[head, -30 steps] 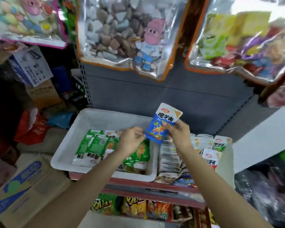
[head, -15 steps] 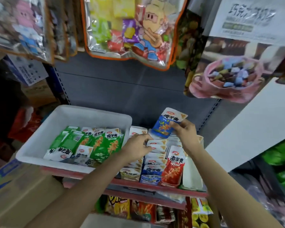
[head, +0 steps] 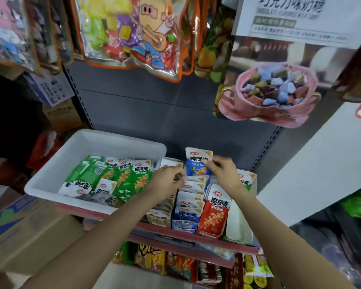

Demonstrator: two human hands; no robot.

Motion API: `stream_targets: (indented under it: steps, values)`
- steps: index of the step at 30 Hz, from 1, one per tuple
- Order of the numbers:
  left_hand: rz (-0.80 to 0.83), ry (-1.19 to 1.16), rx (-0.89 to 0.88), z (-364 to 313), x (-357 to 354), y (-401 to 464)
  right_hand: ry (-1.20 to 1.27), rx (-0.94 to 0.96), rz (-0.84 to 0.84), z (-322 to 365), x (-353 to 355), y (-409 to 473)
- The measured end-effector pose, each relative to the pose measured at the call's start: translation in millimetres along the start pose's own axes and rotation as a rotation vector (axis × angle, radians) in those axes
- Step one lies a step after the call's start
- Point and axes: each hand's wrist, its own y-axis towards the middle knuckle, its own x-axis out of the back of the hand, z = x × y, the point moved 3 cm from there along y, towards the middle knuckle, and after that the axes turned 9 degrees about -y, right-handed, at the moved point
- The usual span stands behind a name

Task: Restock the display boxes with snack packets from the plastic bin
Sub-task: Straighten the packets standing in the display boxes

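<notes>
I should slide this blue packet straight down behind its row in the blue display box — upright, label forward. My right hand pinches its upper edge; my left hand, fingers curled, parts the white-topped packets beside the plastic bin

right hand lowered the blue packet toward the display boxes.
</notes>
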Motion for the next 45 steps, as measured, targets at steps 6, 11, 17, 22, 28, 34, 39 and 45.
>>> stream_targets:
  steps: [6, 11, 17, 22, 28, 34, 39, 45]
  values:
    - [-0.003, -0.031, -0.004, 0.1, -0.5, 1.6, -0.256, -0.078, 0.187, 0.2, -4.8, 5.3]
    - [-0.008, 0.013, -0.043, -2.6, 0.9, 3.3, -0.380, 0.076, 0.193, 17.1, 2.1, 14.7]
    - [-0.012, 0.008, 0.013, 1.9, 1.1, 2.1, -0.555, 0.049, 0.210, 11.7, -9.3, 14.2]
    - [-0.017, -0.056, 0.038, 1.2, 1.1, 1.0, -0.616, 0.041, 0.243, 14.9, -8.5, 14.9]
    - [-0.104, -0.191, 0.056, 12.1, 16.7, -12.4, -0.554, 0.161, -0.004, 44.2, -16.7, -1.3]
    - [-0.197, -0.155, 0.170, 58.7, 68.4, -40.4, -0.406, 0.221, 0.103, 86.5, -75.6, -7.8]
    - [-0.179, -0.092, 0.350, 125.5, 114.2, -59.0, -0.461, 0.175, 0.311, 106.1, -160.9, -6.9]
    - [0.161, 0.117, 0.555, 182.6, 130.2, -64.5, -0.524, -0.043, 0.613, 100.0, -239.3, 0.5]
